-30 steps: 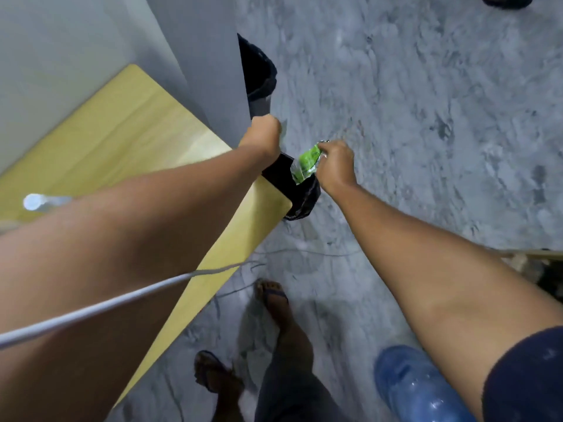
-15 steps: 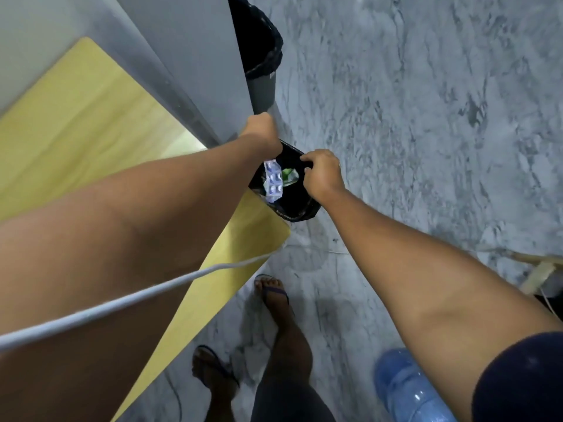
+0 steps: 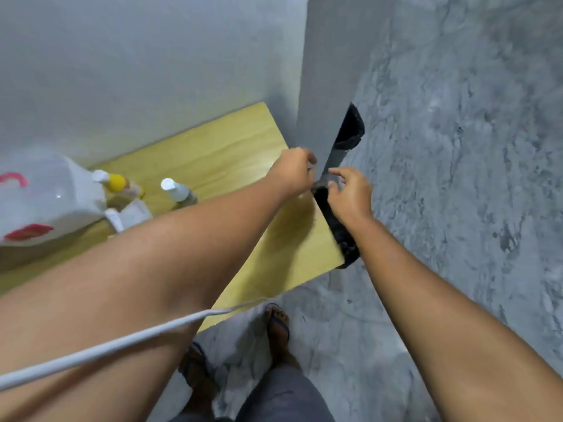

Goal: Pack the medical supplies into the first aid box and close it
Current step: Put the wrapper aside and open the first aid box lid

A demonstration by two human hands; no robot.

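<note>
Only one view was provided, taken from a wide-angle camera worn on the head and aimed forward and steeply down. The wooden table (image 3: 231, 153) was seen from above and from its near right corner, with its far edge against the wall toward the top of the picture. Both forearms were caught close up, running from the lower corners to the table's right edge. The person's own feet and the marble floor (image 3: 457, 178) were taken in below and to the right. Straight lines were bent by the lens.

Dim flat light, soft motion blur, wide-angle bending at edges
</note>
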